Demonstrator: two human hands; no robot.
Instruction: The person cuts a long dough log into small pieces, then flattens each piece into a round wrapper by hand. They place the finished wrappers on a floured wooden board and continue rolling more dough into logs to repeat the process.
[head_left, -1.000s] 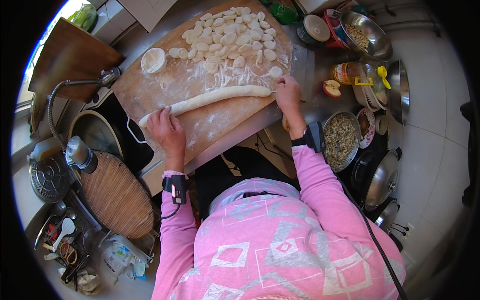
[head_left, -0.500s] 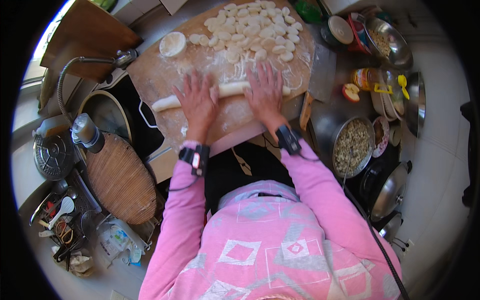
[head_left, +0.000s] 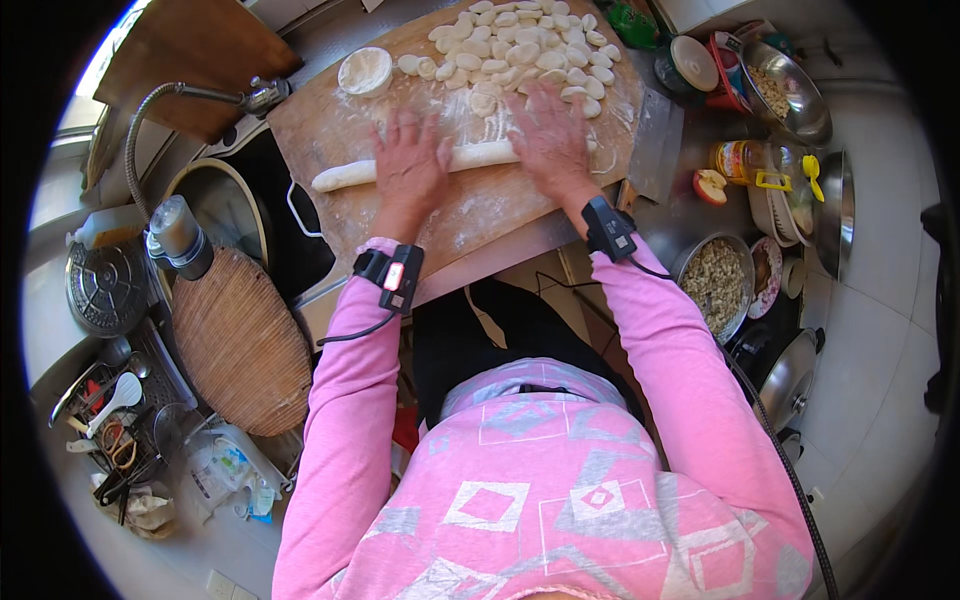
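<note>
A long white dough roll [head_left: 480, 156] lies across a floured wooden board [head_left: 480, 225]. My left hand [head_left: 410, 165] rests flat on its left half, fingers spread and pointing away from me. On the right half lies my right hand [head_left: 553, 145], palm down, its fingers blurred and reaching near the pile. Small flattened dough pieces [head_left: 525, 50] are heaped at the board's far side. Left of them is a small round container of flour [head_left: 365, 72]. Loose flour is scattered over the wood.
A cleaver [head_left: 657, 145] lies at the board's right edge, its handle partly behind my right wrist. Further right are a bowl of chopped filling [head_left: 712, 285], a cut apple [head_left: 710, 186] and an oil bottle [head_left: 740, 160]. To the left are a sink [head_left: 290, 235] and a faucet [head_left: 262, 95].
Both hands have slid away from me, and the dough roll has rolled a little further up the board under them. The whole view has also shifted slightly.
</note>
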